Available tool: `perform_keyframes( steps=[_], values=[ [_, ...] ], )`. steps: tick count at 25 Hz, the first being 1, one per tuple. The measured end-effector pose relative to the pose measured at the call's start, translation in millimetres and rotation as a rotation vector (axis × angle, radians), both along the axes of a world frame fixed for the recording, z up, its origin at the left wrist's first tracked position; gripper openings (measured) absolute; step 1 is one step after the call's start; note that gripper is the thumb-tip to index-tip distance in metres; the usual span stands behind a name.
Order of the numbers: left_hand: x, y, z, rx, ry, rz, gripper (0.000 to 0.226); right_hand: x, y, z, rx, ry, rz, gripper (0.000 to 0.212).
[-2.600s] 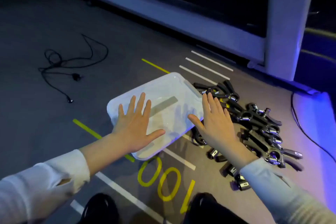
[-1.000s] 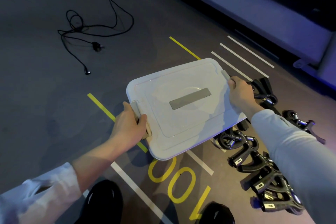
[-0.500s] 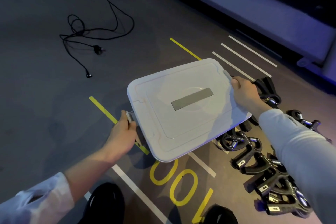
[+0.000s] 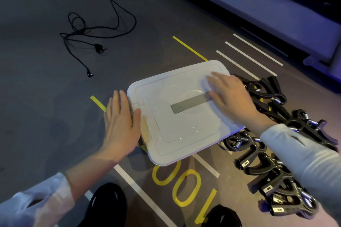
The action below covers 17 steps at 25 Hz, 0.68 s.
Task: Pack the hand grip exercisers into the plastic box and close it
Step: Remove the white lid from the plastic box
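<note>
On the floor (image 4: 46, 97) the lidded box (image 4: 177, 116) sits with the grips (image 4: 267, 162) heaped just right of it, the right hand (image 4: 232, 96) spread flat on its lid, the left hand (image 4: 120, 123) open, seemingly touching its left edge.

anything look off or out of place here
Yes: a tangled black power cable lies loose on the grey floor, apart from the work. The black spring hand grip exercisers are heaped outside the lidded white plastic box.
</note>
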State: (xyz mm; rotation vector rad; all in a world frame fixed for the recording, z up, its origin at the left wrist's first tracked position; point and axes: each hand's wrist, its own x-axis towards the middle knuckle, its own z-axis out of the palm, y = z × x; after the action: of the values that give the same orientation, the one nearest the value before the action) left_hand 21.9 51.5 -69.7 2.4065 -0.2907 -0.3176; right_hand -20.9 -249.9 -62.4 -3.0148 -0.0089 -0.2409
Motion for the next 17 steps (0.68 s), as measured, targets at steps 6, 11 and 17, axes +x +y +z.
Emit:
perform_keyframes(
  steps=[6,11,17],
  values=[
    [-6.9,-9.7,4.6,0.439,-0.323,-0.356,0.09,3.5,38.4,-9.1,-0.253,-0.042,0.378,0.031],
    [-12.7,-13.3,4.8,0.593,-0.225,-0.44,0.1,13.8,43.2,-3.1,-0.372,-0.143,0.467,0.023],
    [-14.6,-15.0,10.9,0.554,-0.136,-0.454,0.095,16.2,47.7,-9.4,-0.44,-0.126,0.459,0.041]
  ],
)
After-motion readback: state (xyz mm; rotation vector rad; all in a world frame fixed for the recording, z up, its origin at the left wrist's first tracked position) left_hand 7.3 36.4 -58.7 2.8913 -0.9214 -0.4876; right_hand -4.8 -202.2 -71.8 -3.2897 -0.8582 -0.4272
